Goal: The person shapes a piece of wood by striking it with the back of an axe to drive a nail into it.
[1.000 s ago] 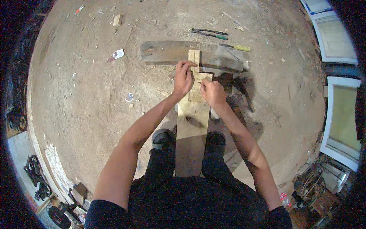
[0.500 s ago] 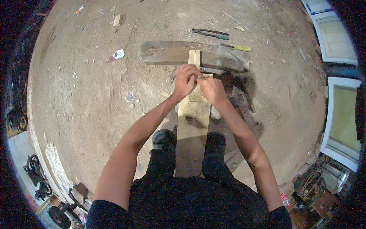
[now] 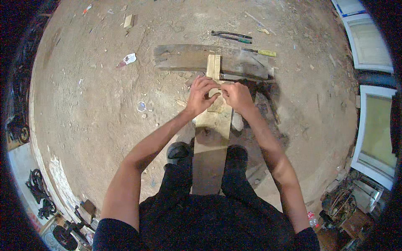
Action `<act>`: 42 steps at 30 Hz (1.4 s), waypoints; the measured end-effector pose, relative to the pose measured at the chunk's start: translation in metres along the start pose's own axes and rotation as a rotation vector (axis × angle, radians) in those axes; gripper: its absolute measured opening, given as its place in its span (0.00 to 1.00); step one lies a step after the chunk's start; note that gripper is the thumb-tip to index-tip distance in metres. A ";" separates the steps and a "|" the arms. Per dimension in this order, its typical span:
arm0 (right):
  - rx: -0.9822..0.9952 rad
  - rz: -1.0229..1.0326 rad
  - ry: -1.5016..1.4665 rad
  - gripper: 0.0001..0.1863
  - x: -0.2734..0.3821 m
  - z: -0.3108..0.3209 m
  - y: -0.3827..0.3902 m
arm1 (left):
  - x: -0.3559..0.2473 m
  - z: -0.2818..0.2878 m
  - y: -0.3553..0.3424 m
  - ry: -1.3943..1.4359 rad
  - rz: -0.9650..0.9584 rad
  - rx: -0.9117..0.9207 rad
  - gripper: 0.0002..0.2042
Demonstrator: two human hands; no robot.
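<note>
Between my feet runs a long pale wooden board (image 3: pixel 211 144), its far part beneath my hands. My left hand (image 3: pixel 202 97) is over the board's left side, fingers stretched toward the right and thumb spread away from them. Close against its fingertips, my right hand (image 3: pixel 238 98) is closed in a pinch; whatever it pinches is too small to make out. Just beyond the hands, two narrow wooden strips (image 3: pixel 213 66) lie side by side, reaching onto a thick, weathered plank (image 3: pixel 180 56) set crosswise.
Pincers (image 3: pixel 231 37) with a green grip lie past the plank. A yellow-handled chisel-like tool (image 3: pixel 266 53) rests at its right end. A small wood block (image 3: pixel 129 21) sits at the far left. White-framed windows (image 3: pixel 377 129) stand at the right, with clutter along both sides.
My left hand's fingers have straightened, and its thumb has opened away from them. My right hand has shifted slightly to the right, still pinched.
</note>
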State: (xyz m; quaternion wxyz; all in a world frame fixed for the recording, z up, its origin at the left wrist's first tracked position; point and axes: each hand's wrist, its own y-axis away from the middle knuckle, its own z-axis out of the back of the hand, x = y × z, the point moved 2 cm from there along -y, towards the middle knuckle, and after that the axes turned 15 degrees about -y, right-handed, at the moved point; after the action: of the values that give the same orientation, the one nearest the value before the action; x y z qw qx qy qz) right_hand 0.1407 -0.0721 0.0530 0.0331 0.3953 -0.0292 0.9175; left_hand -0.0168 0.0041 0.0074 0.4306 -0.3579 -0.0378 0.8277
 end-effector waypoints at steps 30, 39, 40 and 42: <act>0.521 0.362 -0.251 0.19 0.259 0.111 0.082 | -0.005 -0.015 -0.011 0.047 0.051 0.027 0.01; 0.584 0.311 -0.535 0.16 0.252 0.111 0.091 | -0.004 -0.009 -0.008 0.029 0.028 0.033 0.01; 0.601 0.300 -0.575 0.16 0.252 0.112 0.091 | -0.003 -0.009 -0.008 0.030 0.037 0.020 0.01; 0.572 0.193 -0.646 0.15 0.248 0.119 0.088 | -0.006 -0.009 -0.007 0.029 0.027 -0.009 0.02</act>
State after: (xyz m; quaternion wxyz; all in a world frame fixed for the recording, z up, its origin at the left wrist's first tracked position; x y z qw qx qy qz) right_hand 0.0492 -0.1598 0.3129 -0.1741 0.6506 0.1801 0.7169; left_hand -0.0040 0.0012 0.0065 0.4183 -0.3725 -0.0305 0.8279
